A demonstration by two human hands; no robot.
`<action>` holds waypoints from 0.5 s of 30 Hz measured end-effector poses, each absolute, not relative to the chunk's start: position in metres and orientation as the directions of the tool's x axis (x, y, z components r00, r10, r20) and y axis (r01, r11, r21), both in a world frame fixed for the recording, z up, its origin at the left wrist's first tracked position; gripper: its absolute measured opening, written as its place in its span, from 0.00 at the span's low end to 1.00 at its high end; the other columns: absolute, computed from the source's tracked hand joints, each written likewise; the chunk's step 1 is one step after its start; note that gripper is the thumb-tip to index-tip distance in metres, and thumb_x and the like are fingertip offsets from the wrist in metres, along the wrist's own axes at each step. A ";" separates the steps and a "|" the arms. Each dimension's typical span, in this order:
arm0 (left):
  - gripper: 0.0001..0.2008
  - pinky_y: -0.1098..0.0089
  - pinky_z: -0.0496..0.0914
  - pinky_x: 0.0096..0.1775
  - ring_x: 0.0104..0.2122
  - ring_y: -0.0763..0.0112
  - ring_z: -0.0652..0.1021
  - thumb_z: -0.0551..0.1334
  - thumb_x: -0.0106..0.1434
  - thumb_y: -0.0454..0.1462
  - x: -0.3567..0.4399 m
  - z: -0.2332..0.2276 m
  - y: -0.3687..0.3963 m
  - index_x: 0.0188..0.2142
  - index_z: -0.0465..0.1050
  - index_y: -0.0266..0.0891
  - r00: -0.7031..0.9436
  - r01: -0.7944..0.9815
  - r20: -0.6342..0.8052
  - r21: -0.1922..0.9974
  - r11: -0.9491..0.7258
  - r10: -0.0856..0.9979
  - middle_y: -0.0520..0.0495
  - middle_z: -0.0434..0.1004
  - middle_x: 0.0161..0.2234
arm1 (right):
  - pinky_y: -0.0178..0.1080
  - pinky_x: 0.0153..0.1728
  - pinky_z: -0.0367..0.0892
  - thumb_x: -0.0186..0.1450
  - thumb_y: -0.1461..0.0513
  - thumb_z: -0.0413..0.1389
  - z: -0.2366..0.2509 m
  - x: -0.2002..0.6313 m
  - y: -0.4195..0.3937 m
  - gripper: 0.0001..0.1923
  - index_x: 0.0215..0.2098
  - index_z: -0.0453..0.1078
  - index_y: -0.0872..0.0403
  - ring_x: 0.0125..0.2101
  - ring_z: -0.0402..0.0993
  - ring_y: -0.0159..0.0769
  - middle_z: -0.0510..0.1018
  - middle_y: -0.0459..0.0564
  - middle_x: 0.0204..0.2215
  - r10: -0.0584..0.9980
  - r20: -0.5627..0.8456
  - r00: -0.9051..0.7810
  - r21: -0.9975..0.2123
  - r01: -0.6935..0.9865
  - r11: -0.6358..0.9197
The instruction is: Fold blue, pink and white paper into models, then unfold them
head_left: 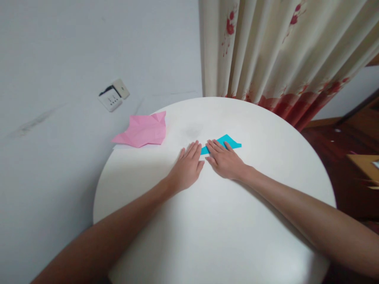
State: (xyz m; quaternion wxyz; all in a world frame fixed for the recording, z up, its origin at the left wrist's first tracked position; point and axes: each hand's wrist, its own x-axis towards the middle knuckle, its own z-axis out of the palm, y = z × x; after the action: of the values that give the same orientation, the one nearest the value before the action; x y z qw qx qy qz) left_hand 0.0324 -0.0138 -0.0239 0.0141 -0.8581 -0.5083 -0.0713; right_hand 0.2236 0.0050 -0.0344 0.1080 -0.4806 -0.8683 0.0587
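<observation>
Item 1: small folded piece of turquoise paper, flat on the round white desk. It lies under and just beyond the fingertips of the right hand, with 1 corner showing between the 2 hands. By its angled outline, several folds appear already made; the shape looks unfinished, though this is a judgement only.

Item 2: right hand, palm down, fingers spread flat and pressing on the near part of the turquoise paper. It grips nothing; it only bears down.

Item 3: left hand, palm down, open and flat on the desk, just beside the right hand. Its fingertips come up to the paper's left corner; whether they touch it cannot be told.

Item 4: crumpled, creased sheet of pink paper, well to the left of the left hand, at the far edge of the desk, partly overhanging.

Item 5: white wall socket, beyond the pink sheet.

Item 6: cream curtain with red flower print, beyond the right hand.

Hidden: the near portion of the turquoise paper, covered by the right hand; its full form is unreadable.
</observation>
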 end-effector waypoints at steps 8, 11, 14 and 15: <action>0.29 0.47 0.52 0.65 0.70 0.57 0.51 0.47 0.73 0.43 0.029 -0.033 -0.009 0.69 0.47 0.33 0.551 0.825 0.049 0.114 -0.553 0.833 0.36 0.47 0.70 | 0.57 0.67 0.43 0.75 0.53 0.34 -0.034 0.224 0.006 0.32 0.70 0.50 0.61 0.70 0.42 0.47 0.50 0.57 0.70 0.850 0.118 -0.513 -0.221 0.821 0.526; 0.29 0.47 0.53 0.65 0.69 0.56 0.53 0.48 0.73 0.43 0.029 -0.029 -0.010 0.69 0.49 0.33 0.544 0.832 0.047 0.100 -0.546 0.838 0.36 0.49 0.70 | 0.57 0.67 0.44 0.75 0.52 0.35 -0.035 0.224 0.006 0.32 0.70 0.51 0.60 0.70 0.43 0.47 0.51 0.57 0.70 0.846 0.130 -0.517 -0.223 0.816 0.533; 0.29 0.46 0.53 0.65 0.69 0.55 0.54 0.50 0.72 0.44 0.029 -0.026 -0.010 0.68 0.51 0.33 0.533 0.841 0.045 0.078 -0.535 0.845 0.36 0.50 0.70 | 0.57 0.66 0.44 0.75 0.52 0.36 -0.034 0.223 0.005 0.32 0.70 0.51 0.61 0.70 0.45 0.48 0.53 0.58 0.70 0.842 0.148 -0.518 -0.218 0.813 0.539; 0.29 0.46 0.53 0.65 0.69 0.55 0.54 0.50 0.72 0.44 0.029 -0.026 -0.011 0.68 0.51 0.33 0.530 0.844 0.046 0.072 -0.532 0.847 0.36 0.51 0.70 | 0.56 0.66 0.45 0.75 0.51 0.36 -0.033 0.223 0.004 0.32 0.70 0.52 0.61 0.70 0.45 0.48 0.53 0.58 0.70 0.843 0.154 -0.516 -0.215 0.815 0.538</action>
State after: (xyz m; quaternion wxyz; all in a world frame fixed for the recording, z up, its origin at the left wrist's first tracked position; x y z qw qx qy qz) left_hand 0.0290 -0.0106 -0.0257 -0.0204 -0.8745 -0.4832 -0.0377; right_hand 0.2232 0.0041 -0.0335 0.1206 -0.4769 -0.8687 0.0577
